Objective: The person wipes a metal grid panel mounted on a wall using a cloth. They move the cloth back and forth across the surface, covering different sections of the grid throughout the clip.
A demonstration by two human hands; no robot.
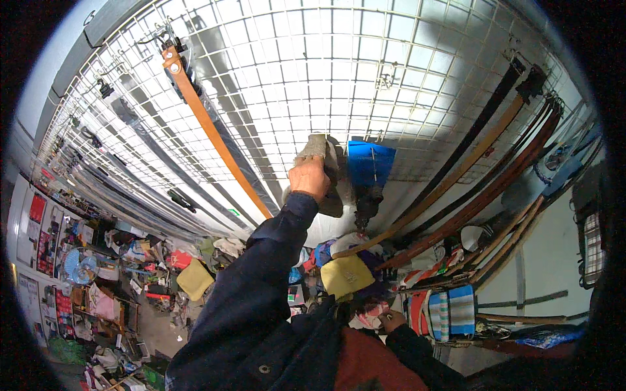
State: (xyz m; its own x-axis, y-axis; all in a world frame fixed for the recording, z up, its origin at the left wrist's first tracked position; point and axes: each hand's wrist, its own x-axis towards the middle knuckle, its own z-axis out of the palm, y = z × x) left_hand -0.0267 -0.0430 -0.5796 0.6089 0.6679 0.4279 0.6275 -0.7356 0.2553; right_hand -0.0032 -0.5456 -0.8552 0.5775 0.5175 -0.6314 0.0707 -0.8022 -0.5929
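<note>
My left hand (309,177) is raised to a white wire grid (306,72) on the wall. Its fingers are closed round a grey-brown cloth piece (316,144), whose exact kind I cannot make out. Just right of it hangs a flat blue packet (372,163), with a dark bundle (369,203) below. Low down by my body, my right hand (392,320) has curled fingers beside a red and white patterned item (369,315). What those fingers hold, if anything, is hidden.
An orange-brown belt (212,130) and several dark belts hang left on the grid; more belts (486,146) hang right. Below are a yellow cushion-like item (346,276) and a striped bag (451,313). A blue fan (81,266) and cluttered goods stand lower left.
</note>
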